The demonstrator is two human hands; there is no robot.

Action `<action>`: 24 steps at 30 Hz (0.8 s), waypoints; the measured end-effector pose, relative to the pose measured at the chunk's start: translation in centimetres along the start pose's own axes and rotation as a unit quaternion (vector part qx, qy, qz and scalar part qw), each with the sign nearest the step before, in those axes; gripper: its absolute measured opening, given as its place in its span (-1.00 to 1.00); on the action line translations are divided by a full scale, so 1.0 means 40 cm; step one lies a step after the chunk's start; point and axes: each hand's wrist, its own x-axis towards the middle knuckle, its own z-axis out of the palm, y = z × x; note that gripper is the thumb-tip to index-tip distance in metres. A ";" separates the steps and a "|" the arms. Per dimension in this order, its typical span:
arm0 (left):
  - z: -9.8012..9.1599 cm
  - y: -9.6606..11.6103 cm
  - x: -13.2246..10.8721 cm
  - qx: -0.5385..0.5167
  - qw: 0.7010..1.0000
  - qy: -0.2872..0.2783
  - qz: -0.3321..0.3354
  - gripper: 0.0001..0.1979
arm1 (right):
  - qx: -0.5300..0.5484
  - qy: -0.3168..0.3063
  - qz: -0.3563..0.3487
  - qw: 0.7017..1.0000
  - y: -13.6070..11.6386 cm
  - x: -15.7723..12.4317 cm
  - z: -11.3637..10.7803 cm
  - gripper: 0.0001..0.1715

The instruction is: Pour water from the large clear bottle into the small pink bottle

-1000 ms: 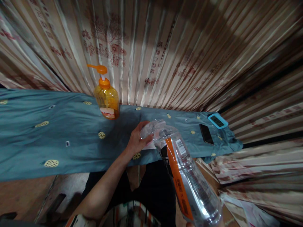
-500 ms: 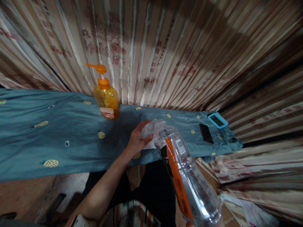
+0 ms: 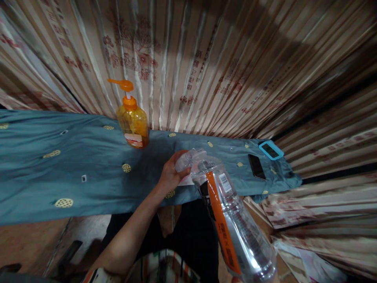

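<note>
My left hand (image 3: 173,171) is wrapped round a small clear plastic container (image 3: 185,161) above the cloth. A large clear bottle (image 3: 235,224) with an orange and silver label is tilted, its neck end up against the container and its base toward the lower right. Only a bit of my right hand (image 3: 235,280) shows at the bottom edge, under the bottle's base; most of it is hidden behind the bottle. A whitish piece (image 3: 186,181) lies partly hidden beneath the container.
An orange pump bottle (image 3: 134,125) stands upright at the back left on the blue-green cloth (image 3: 103,157). On the right lie a dark phone (image 3: 257,166) and a light-blue framed digital clock (image 3: 271,150). A pleated curtain (image 3: 176,70) hangs behind.
</note>
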 end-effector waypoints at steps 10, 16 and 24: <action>-0.001 0.011 -0.003 0.026 1.000 -0.011 -0.001 -0.46 | -0.010 -0.001 -0.005 1.000 0.002 0.000 -0.001 -0.44; 0.001 0.007 -0.001 0.026 1.000 -0.010 -0.015 -0.44 | -0.014 0.002 -0.006 1.000 0.002 0.000 -0.002 -0.42; 0.003 0.006 0.001 0.035 0.999 -0.006 -0.041 -0.41 | -0.014 0.000 -0.005 1.000 0.003 0.001 -0.001 -0.44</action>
